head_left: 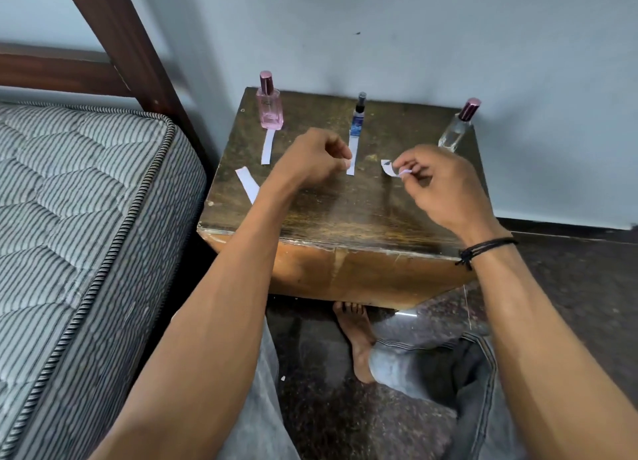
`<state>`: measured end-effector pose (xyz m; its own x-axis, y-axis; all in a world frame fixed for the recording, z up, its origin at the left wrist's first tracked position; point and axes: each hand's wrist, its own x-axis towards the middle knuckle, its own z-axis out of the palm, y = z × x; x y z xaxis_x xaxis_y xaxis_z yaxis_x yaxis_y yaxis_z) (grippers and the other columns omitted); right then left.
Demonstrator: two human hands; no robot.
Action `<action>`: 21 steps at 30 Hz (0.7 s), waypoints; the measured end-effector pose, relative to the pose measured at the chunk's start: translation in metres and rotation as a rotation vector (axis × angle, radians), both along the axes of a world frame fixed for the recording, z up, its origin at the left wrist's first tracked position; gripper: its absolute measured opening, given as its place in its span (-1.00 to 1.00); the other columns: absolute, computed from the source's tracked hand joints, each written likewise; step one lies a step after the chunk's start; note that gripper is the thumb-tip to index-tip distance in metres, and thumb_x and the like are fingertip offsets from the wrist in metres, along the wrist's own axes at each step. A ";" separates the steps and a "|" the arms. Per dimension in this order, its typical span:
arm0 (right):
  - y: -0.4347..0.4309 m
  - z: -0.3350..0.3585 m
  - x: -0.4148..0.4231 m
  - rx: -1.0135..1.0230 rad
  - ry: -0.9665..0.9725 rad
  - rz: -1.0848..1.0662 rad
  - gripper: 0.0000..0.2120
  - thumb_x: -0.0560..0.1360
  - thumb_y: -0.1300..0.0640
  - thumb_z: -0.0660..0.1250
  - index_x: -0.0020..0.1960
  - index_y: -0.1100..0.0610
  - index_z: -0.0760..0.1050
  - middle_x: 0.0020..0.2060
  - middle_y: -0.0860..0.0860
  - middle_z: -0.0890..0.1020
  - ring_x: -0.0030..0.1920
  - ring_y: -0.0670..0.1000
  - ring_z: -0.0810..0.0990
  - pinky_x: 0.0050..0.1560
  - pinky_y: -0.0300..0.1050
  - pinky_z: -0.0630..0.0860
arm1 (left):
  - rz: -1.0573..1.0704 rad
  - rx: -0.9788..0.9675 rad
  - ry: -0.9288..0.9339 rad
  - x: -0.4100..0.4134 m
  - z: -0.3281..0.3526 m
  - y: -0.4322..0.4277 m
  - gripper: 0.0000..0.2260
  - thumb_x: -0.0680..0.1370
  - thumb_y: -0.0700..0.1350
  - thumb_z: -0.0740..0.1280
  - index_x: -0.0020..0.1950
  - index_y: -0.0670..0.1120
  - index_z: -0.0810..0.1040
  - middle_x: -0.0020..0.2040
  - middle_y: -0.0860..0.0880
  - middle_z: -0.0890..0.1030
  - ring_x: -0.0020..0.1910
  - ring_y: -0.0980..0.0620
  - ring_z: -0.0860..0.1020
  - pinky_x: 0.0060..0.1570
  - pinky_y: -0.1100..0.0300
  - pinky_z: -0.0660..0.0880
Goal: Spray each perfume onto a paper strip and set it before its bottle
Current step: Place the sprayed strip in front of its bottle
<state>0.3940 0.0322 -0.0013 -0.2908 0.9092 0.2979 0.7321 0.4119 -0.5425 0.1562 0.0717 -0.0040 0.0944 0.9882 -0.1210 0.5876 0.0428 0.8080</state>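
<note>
Paper strip (388, 167) looks thin, floppy and near weightless, and it curls. We judge a light pinch at one end is enough, since squeezing would crease it. Our right hand (445, 190) has it, with thumb and fingertips (407, 172) closed on its near end and the far end poking out left over the table (345, 218), near the clear bottle (457, 130). Our left hand (312, 159) is curled at the near end of the middle strip (351, 149) before the blue bottle (357, 125). We can't tell if it grips.
</note>
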 end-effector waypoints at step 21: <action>-0.006 -0.005 0.022 -0.366 -0.124 0.119 -0.66 0.52 0.43 0.34 0.06 0.01 0.65 -0.01 -0.07 0.69 0.03 -0.08 0.66 0.13 -0.04 0.63 | -0.194 0.221 0.279 0.053 -0.025 0.004 -0.83 0.54 -0.14 0.41 0.12 -0.07 0.66 -0.01 0.06 0.54 -0.10 0.11 0.49 -0.02 0.21 0.45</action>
